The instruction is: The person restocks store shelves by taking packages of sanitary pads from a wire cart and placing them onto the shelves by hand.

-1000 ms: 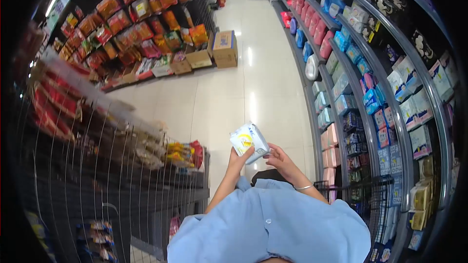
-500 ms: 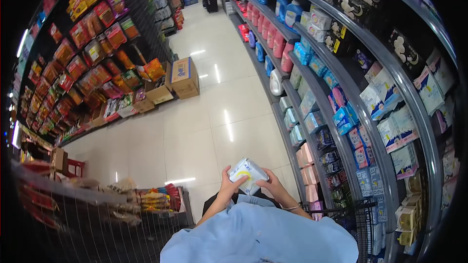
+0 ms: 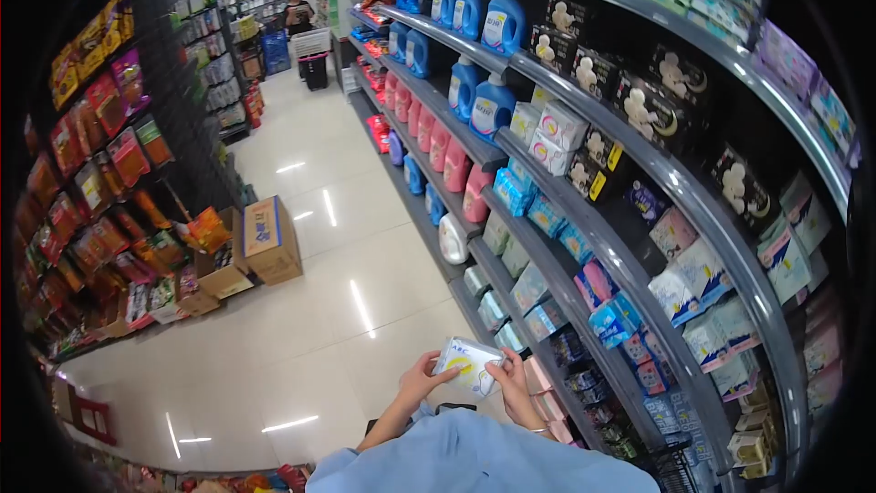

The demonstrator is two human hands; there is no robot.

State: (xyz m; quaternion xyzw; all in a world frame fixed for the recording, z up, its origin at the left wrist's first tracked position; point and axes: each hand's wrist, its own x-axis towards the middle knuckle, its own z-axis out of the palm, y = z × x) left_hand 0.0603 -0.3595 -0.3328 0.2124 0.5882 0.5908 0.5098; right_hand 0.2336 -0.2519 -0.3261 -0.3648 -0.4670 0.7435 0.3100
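Observation:
A white package with a yellow crescent and blue "ABC" lettering is held in front of the body. My left hand grips its left side, thumb on the front. Around its right edge my right hand is closed, with the thumb on the front too. The fingers behind the package are hidden. Shelves to the right carry soft packs, boxes and blue detergent bottles.
Racks of hanging snack bags stand on the left, a cardboard box at their foot. Down the tiled aisle are a basket cart and a person. A black wire basket is at the lower right.
The view has swung up and to the right, showing more shelving and the far person. The package was turned, and my right hand, looser one second ago, now grips its right side.

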